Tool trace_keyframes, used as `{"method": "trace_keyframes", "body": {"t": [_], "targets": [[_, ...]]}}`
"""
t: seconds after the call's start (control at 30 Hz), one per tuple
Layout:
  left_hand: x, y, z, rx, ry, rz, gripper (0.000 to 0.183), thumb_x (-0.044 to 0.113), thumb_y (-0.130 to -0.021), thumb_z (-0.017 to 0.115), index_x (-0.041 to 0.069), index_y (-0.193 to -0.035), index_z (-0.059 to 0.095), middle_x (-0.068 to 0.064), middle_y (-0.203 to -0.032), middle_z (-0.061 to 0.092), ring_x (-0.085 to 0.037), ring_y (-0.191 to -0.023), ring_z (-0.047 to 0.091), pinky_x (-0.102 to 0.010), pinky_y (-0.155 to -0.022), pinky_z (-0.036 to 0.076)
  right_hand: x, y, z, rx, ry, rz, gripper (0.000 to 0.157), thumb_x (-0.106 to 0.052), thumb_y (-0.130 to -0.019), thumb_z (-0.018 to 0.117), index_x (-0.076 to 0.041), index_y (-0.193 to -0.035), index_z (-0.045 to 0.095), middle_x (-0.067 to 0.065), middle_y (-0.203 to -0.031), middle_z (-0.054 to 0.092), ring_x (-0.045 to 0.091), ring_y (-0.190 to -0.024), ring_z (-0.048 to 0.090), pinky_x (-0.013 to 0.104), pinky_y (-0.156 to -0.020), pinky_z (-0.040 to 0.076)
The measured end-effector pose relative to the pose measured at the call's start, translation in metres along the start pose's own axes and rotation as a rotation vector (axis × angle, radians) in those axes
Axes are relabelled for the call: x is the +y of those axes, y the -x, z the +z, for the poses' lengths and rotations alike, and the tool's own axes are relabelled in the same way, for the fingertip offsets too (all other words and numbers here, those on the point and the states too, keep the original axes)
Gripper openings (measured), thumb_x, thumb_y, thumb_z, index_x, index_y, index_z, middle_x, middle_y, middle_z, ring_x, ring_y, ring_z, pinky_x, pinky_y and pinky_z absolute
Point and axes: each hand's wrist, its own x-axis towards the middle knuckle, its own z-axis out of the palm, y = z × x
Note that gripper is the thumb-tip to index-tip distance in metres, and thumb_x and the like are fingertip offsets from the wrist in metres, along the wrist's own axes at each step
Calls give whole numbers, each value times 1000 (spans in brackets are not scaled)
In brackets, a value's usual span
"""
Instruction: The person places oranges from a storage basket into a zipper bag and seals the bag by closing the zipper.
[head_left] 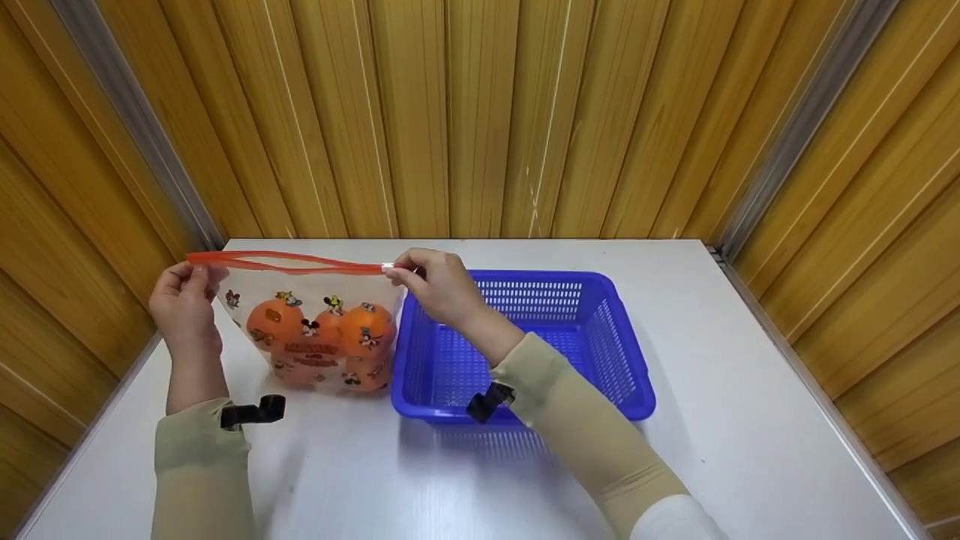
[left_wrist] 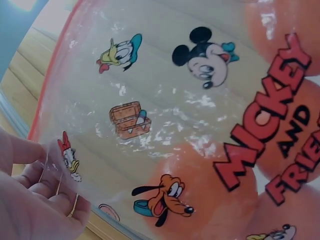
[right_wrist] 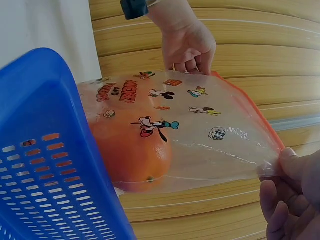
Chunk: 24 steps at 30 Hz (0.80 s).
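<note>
A clear zip bag (head_left: 311, 289) with a red top strip and printed cartoon characters stands on the left of the table. Several oranges (head_left: 276, 324) show through its plastic. My left hand (head_left: 184, 307) pinches the bag's upper left corner between thumb and fingers. At the other end of the strip, my right hand (head_left: 442, 289) pinches the corner beside a small white slider (head_left: 388, 268). Between the hands, the mouth gapes slightly along its middle and left. In the right wrist view a large orange (right_wrist: 130, 155) lies low in the bag, near the basket's wall.
A blue plastic basket (head_left: 636, 375) with slotted walls stands right of the bag, partly under my right forearm. The white table (head_left: 750, 420) reaches back to yellow wood-look panels (head_left: 480, 120), with more panels on both sides.
</note>
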Motion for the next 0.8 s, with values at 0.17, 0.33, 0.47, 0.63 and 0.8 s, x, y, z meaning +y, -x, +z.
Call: {"method": "trace_keyframes", "body": {"t": [0.17,0.33,0.47,0.63,0.8], "targets": [[1,7,10,61,19,71,19,8,-105,54,13,-118,67,5,-104,67,-11,-98,63,-23,-99,49,2,-1,-1,21,-5,-13,17,-14,-101,65,-2,-100,76,13,-93,77,12,-76,61,15,-63,43],[10,24,30,96,-8,312,25,1,-104,50,5,-128,57,3,-112,60,-11,-114,58,-21,-111,44,4,-1,0,24,-16,-38,16,-13,-101,65,-1,-98,75,13,-92,77,9,-74,59,15,-62,42],[21,50,51,36,-184,622,24,-4,-102,52,-3,-125,60,6,-113,60,-9,-115,57,-18,-107,43,5,-2,2,25,-22,-63,16,-13,-101,65,-1,-97,75,14,-91,77,15,-75,63,16,-62,41],[24,81,75,-352,-602,943,17,4,-98,66,-5,-111,72,-12,-108,72,-20,-107,66,-27,-101,50,4,-2,1,24,-22,-57,16,-12,-102,64,0,-98,75,14,-93,77,25,-81,68,15,-63,42],[21,100,94,-745,-966,938,28,14,-95,75,0,-118,74,-17,-119,74,-35,-116,69,-51,-100,56,3,-2,1,20,-8,-38,16,-10,-103,62,0,-102,75,14,-96,78,25,-86,72,15,-67,47]]}}
